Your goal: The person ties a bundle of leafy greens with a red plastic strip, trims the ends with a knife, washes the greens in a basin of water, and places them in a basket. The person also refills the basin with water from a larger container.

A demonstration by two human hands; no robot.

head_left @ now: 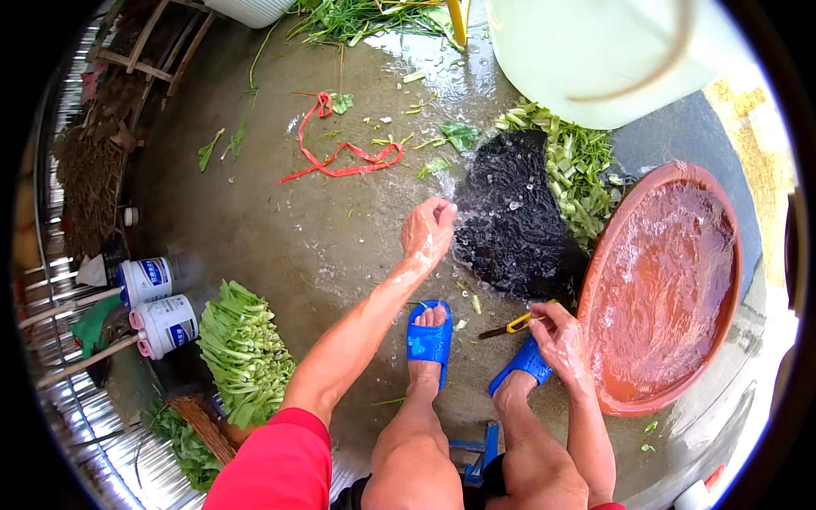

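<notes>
My left hand is wet and hangs over the floor with its fingers curled in; I see nothing in it. Water drops fly around it and over the black, wet, rippled surface just to its right, perhaps plastic sheeting. My right hand is also wet, its fingers bent toward the thumb with nothing visible in them. It hovers beside a yellow-handled knife with a dark blade, near my right blue slipper. Chopped greens lie heaped along the black surface. A reddish-brown basin of water stands right of my right hand.
A stack of leafy greens lies at the left, near two white buckets. Red ribbon and leaf scraps lie on the wet floor. A large pale tub stands at the far right. A blue stool shows beneath me.
</notes>
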